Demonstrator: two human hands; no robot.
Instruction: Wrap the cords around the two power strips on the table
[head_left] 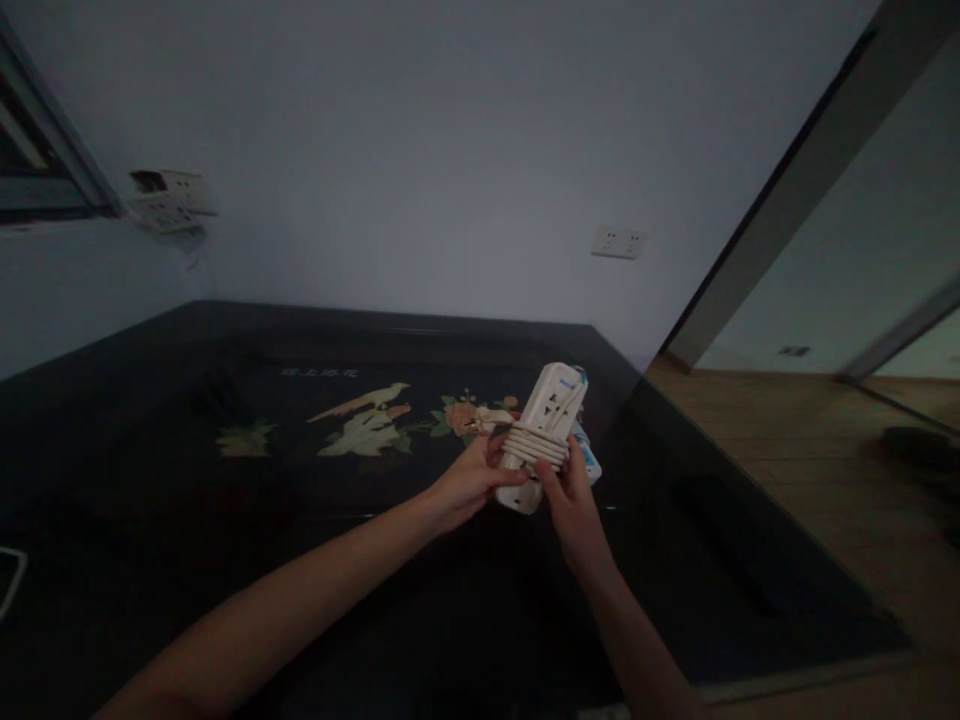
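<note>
A white power strip (556, 392) is held tilted above the dark tabletop, its far end pointing up and slightly right. Its white cord (534, 445) is wound several times around the middle, and a plug (491, 417) sticks out on the left side. My left hand (480, 477) grips the strip from the left, thumb across the lower part. From the right, my right hand (574, 500) closes on it, with the thumb by the coils. Partly hidden behind my right fingers is a white-and-blue object (589, 458) whose kind I cannot make out.
The glossy black table (420, 340) carries a printed bird and flowers. On the wall behind are a double socket (619, 242) and, at the left corner, more socket plates (187, 192). A dark flat object (739, 540) lies at the right. Wooden floor (750, 420) shows beyond.
</note>
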